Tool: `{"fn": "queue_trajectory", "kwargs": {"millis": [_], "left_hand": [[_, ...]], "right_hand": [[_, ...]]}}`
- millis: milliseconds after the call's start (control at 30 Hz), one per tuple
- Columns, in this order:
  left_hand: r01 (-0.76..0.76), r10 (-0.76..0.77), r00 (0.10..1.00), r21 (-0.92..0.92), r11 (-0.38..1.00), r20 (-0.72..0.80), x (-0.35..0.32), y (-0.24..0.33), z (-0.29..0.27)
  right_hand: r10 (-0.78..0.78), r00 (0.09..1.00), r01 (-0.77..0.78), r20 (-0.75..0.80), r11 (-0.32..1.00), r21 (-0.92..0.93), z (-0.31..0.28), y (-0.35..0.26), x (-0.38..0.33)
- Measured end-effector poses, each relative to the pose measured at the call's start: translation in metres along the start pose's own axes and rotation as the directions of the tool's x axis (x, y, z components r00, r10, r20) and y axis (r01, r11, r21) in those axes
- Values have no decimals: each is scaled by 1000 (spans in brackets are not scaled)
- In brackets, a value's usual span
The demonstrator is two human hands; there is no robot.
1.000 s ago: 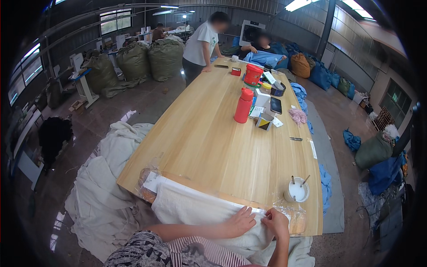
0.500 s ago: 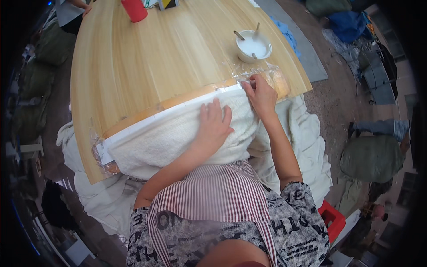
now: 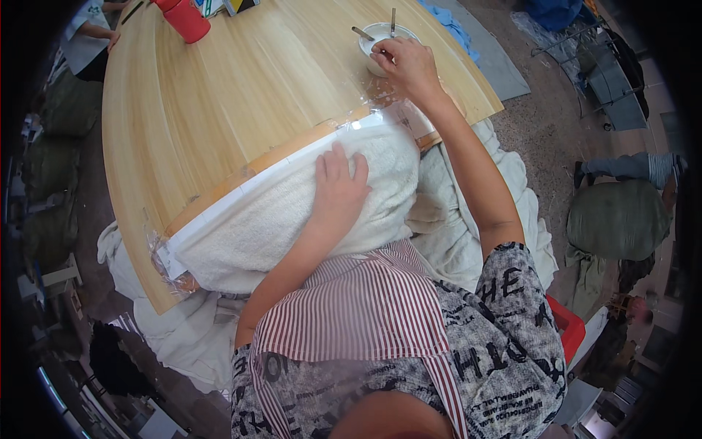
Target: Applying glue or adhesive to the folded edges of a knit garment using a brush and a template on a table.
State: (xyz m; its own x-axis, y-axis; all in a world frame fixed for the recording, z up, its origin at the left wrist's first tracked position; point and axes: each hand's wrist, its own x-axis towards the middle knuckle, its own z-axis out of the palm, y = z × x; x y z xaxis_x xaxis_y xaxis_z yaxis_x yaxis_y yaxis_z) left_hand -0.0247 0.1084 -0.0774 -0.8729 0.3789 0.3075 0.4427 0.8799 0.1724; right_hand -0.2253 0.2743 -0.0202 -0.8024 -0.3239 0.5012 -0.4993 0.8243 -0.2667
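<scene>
My left hand (image 3: 338, 194) lies flat with its fingers spread on a white fleecy cloth (image 3: 252, 230) draped over the table's near edge. A straight white strip (image 3: 274, 167) runs along the cloth's far edge. My right hand (image 3: 409, 69) is at the near side of a white bowl (image 3: 376, 32), its thumb and fingers closed together. Whatever they hold, if anything, is hidden. Two slim handles (image 3: 362, 34) stick up from the bowl, which has something white inside.
Clear tape and a brown strip (image 3: 241, 179) border the wooden table (image 3: 234, 95). A red container (image 3: 183, 18) stands at the far left, near another person's hand (image 3: 113, 40). Blue cloth (image 3: 453, 29) lies beyond the right edge. A red stool (image 3: 567, 329) is at my right.
My right hand has left the right end of the white strip and moved forward to the bowl. My left hand still lies on the fleecy cloth. The whole view has shifted slightly.
</scene>
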Motion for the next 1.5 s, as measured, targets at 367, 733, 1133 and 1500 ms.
{"fn": "queue_trajectory", "kwargs": {"millis": [367, 733, 1133, 1500], "left_hand": [[9, -14, 997, -69, 998, -74, -5, -5, -2], [316, -311, 922, -913, 258, 231, -24, 0, -28], [427, -180, 738, -657, -622, 650, -43, -3, -66], [557, -372, 679, -775, -300, 632, -55, 5, -63]], "right_hand": [[46, 949, 5, -312, 987, 161, -26, -10, -34], [-74, 997, 72, 4, 978, 198, -23, -71, -136], [7, 870, -447, 493, 434, 782, -53, -88, -160], [74, 787, -598, 613, 342, 725, -21, -122, -141]]}}
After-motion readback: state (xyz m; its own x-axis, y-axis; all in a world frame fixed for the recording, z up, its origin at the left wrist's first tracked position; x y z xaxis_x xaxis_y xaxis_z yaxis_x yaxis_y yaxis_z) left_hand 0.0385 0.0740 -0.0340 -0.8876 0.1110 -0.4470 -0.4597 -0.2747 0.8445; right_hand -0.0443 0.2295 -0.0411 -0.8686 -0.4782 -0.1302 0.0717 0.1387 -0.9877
